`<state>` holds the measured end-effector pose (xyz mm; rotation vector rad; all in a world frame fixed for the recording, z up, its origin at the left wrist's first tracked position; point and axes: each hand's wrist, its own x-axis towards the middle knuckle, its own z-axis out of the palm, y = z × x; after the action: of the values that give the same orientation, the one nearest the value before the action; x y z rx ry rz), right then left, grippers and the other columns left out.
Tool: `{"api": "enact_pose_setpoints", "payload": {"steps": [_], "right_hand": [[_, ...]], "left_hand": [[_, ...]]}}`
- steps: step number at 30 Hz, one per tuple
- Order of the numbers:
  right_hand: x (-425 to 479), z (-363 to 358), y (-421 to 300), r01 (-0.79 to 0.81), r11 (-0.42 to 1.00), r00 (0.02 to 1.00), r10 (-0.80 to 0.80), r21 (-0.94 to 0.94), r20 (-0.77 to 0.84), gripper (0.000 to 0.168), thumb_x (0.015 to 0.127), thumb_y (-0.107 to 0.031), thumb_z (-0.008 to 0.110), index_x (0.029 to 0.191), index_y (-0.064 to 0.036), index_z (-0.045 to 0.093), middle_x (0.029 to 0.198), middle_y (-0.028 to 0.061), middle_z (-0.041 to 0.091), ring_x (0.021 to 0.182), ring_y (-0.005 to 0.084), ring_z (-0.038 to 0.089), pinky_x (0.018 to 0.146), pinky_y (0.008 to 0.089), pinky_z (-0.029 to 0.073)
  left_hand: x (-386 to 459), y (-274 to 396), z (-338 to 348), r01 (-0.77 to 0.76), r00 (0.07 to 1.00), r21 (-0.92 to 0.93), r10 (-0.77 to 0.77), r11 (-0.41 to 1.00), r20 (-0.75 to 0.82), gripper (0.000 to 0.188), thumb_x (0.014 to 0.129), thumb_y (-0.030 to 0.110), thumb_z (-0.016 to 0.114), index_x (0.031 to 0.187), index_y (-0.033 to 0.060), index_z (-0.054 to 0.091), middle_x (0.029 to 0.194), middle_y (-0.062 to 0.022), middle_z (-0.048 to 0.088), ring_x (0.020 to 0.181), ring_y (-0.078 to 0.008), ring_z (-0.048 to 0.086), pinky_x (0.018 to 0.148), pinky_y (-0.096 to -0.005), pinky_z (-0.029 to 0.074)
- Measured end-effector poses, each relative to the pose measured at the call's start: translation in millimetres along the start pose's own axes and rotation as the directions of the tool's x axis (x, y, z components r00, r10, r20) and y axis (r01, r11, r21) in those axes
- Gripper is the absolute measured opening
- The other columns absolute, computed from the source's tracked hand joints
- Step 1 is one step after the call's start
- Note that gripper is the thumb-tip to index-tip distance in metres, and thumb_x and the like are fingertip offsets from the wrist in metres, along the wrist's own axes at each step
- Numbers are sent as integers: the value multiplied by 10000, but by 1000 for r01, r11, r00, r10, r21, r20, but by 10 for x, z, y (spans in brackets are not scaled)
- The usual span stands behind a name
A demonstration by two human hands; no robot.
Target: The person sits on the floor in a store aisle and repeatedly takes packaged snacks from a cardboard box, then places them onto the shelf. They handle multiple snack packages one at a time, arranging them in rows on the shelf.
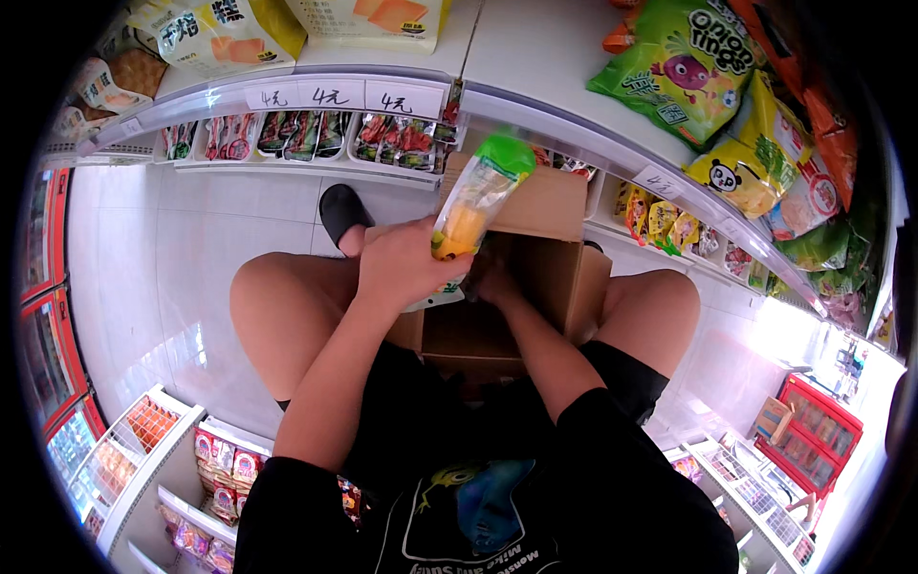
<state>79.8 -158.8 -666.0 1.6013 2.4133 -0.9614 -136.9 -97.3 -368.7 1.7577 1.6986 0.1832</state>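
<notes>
My left hand (405, 265) grips a clear plastic snack pouch (477, 194) with a green top and yellow contents. The pouch tilts up and to the right above an open cardboard box (588, 287). Just under that hand, part of a white-and-green package (439, 295) shows; whether the hand holds it too cannot be told. My right hand (495, 283) reaches into the box, its fingers in shadow, close to the lower end of the package. What those fingers touch is hidden. The box stands between my bent knees, with one flap (538, 204) raised toward the shelf.
A shelf edge with price tags (333, 95) runs in front of me. Below it sit white trays of packaged snacks (305, 136). Onion rings bags (681, 75) lie on the upper right shelf. Behind me stand more racks (147, 466); red-framed cabinets (46, 287) line the left.
</notes>
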Motion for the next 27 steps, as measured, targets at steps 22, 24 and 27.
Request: {"api": "enact_pose_setpoints", "payload": {"steps": [22, 24, 27], "right_hand": [[24, -357, -10, -416, 753, 837, 537, 510, -109, 243, 763, -166, 672, 960, -53, 758, 943, 215, 717, 937, 371, 697, 821, 449, 552], [-31, -429, -23, -431, 724, 796, 587, 539, -152, 238, 756, -175, 672, 948, -89, 784, 900, 179, 731, 886, 322, 721, 813, 398, 558], [-75, -590, -11, -432, 635, 744, 652, 640, -145, 237, 766, -125, 633, 946, -37, 760, 889, 209, 723, 855, 389, 695, 775, 437, 540]], "left_hand": [[60, -12, 117, 14, 998, 108, -19, 994, 52, 576, 716, 610, 708, 911, 69, 699, 816, -147, 711, 783, -329, 697, 746, -439, 532], [57, 41, 61, 21, 995, 101, -30, 995, 92, 604, 720, 632, 695, 946, 72, 702, 827, -147, 715, 796, -326, 703, 753, -442, 532], [30, 146, -39, 49, 990, 34, -53, 998, 131, 610, 726, 626, 686, 993, 78, 701, 855, -147, 718, 834, -323, 702, 766, -440, 530]]}}
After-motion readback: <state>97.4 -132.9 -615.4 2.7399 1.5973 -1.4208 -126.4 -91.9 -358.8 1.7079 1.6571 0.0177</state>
